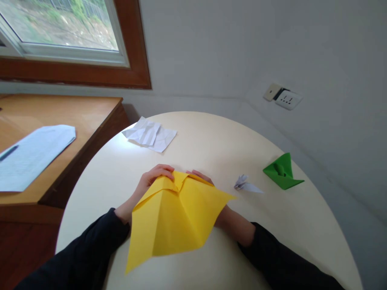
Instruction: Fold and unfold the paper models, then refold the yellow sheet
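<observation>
A large sheet of yellow paper [181,217], creased and partly folded, spreads toward me above the round table. Along its far edge the paper is folded over, with a notch near the middle. My left hand [155,175] grips the far left part, fingers curled over the edge. Behind the right side is my right hand [203,176]; a few fingertips show past the far edge and the paper hides the rest. It appears closed on the yellow paper too.
On the round cream table [211,133] lie creased white papers [151,135], a small white folded paper figure [246,185] and a green paper boat [282,171]. Left stands a wooden desk [96,117] with papers [39,157] and a pen [9,153]. A wall socket [288,99] is at right.
</observation>
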{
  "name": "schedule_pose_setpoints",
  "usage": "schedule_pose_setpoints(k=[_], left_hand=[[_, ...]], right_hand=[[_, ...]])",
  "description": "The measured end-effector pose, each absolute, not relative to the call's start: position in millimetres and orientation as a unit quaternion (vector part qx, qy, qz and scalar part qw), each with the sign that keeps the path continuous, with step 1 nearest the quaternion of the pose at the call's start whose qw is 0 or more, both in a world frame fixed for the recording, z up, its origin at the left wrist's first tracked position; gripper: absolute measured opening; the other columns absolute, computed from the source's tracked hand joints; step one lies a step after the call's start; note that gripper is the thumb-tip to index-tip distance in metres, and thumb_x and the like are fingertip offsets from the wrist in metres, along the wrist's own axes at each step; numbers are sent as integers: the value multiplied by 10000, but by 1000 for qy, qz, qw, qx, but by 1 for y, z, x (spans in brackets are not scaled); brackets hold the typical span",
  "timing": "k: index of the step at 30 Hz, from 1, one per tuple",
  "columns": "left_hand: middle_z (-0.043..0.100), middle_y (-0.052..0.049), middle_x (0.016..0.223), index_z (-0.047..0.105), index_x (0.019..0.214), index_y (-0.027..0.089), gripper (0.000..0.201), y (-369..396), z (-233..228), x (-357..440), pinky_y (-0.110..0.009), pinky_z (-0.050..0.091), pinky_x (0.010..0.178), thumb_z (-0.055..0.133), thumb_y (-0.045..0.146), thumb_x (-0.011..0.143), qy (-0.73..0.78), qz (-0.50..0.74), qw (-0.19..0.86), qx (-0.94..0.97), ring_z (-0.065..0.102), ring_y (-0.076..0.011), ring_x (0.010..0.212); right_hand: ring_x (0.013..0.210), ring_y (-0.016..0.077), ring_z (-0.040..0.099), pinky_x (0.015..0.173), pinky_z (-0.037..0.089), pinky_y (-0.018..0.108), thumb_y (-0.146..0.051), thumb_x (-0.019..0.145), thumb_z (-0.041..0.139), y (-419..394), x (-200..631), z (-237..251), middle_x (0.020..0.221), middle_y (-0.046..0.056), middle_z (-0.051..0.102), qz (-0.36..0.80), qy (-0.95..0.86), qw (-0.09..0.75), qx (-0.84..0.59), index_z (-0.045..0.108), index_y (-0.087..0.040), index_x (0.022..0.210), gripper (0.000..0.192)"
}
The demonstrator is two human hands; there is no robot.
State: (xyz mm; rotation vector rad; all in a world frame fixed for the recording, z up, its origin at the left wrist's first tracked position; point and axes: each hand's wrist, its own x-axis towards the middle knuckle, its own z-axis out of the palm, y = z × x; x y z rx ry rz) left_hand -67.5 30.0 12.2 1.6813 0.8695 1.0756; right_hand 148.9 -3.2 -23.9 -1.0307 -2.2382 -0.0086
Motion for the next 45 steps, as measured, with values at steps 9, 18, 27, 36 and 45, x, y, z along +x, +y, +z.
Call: schedule_pose_setpoints(k=[9,18,27,36,45], left_hand=[[605,-85,1014,644,727,204,153,31,13,-66,-355,430,890,669,348,678,370,412,401,730,567,-250,974],[610,-80,1051,615,807,208,124,29,10,-65,-357,411,924,604,302,727,360,422,370,745,549,-239,1017],[605,-66,1087,568,999,206,258,25,5,-64,-336,402,949,587,193,742,369,422,394,728,536,-228,1059],[583,-61,1156,588,1083,227,299,24,3,-63,-363,368,1019,497,226,798,353,410,389,745,516,-220,1107],[574,-75,1185,582,1124,215,341,21,3,-59,-340,384,1017,496,187,796,351,402,411,739,517,-210,1134]], right_hand=[[1220,204,460,979,437,361,-273,890,383,-8,151,-8,1271,89,541,10,-871,343,-352,314,-212,1361,480],[1235,206,435,989,437,355,-275,877,439,-9,151,-5,1282,96,525,-5,-882,328,-337,410,-203,1312,441],[1258,223,396,990,439,376,-264,869,472,-10,150,-6,1278,121,523,-37,-890,327,-317,487,-178,1226,368],[1265,248,381,1008,412,411,-207,864,456,-14,145,-5,1267,182,533,-33,-902,317,-291,433,-95,1257,410],[1280,241,384,1024,384,424,-157,813,458,-15,139,-7,1303,207,494,0,-907,319,-275,346,-66,1306,515]])
